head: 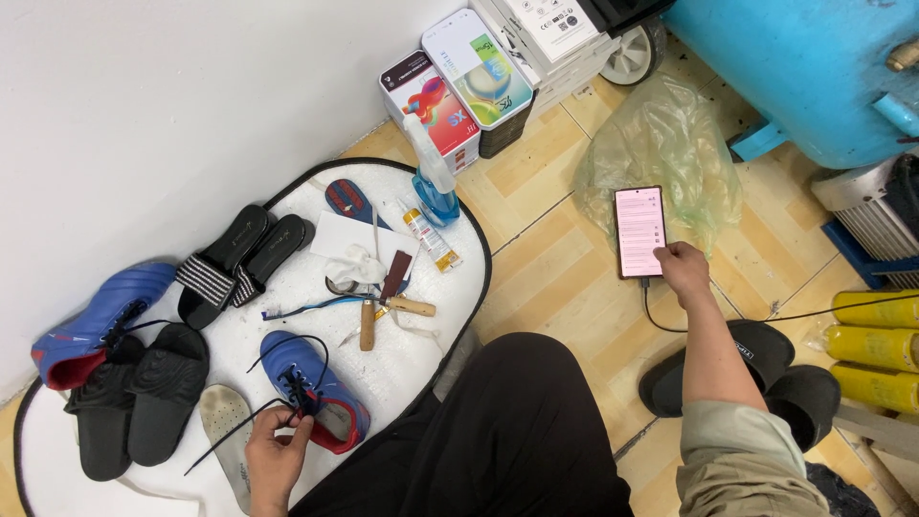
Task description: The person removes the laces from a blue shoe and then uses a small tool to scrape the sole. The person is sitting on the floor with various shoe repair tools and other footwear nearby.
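My left hand point(277, 454) pinches the black lace of a blue and red football boot point(314, 391) that lies on a white oval mat point(421, 345) near my knee. My right hand point(684, 269) reaches out over the tiled floor and touches the lower edge of a smartphone point(640, 231) with a lit pinkish screen; a black cable point(766, 319) runs from its bottom. A pale insole point(226, 421) lies just left of my left hand.
On the mat: another blue boot point(100, 321), two pairs of black slides point(239, 258) point(139, 397), a toothbrush point(306, 307), wooden-handled tools point(369, 325), a glue tube point(429, 239), a blue spray bottle point(433, 187). Boxes point(459, 81), a plastic bag point(661, 153), a blue tank point(804, 67), yellow cans point(876, 335) surround.
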